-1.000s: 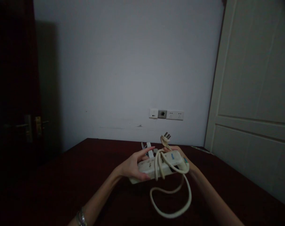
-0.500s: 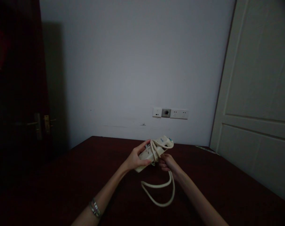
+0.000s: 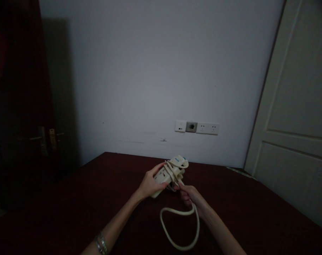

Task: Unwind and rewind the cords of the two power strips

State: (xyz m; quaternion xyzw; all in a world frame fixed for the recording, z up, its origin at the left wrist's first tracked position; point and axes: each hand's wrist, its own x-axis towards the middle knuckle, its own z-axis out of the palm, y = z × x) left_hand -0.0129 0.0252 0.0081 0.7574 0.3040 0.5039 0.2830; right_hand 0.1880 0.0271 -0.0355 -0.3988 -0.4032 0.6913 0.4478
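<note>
A white power strip point(image 3: 162, 176) is tilted in front of me, its far end raised toward the right. My left hand point(image 3: 149, 182) grips its near end, thumb on one side and fingers on the other. Several turns of white cord point(image 3: 171, 171) wrap around the strip's middle. My right hand point(image 3: 188, 194) is closed on the cord just to the right of the strip. Below that hand a loose loop of the cord point(image 3: 185, 248) hangs down. The right fingertips are partly hidden by the cord and the hand itself.
A dark red table point(image 3: 123, 170) spreads under my hands and meets a pale wall point(image 3: 139, 71). Wall sockets point(image 3: 207, 128) sit above the table's back edge. A dark door with a handle point(image 3: 35, 138) is at left, and a white panelled door point(image 3: 296, 159) at right.
My right hand has moved down and slightly away from the strip, drawing cord with it. The hanging loop has grown larger and lower. The left hand still holds the strip.
</note>
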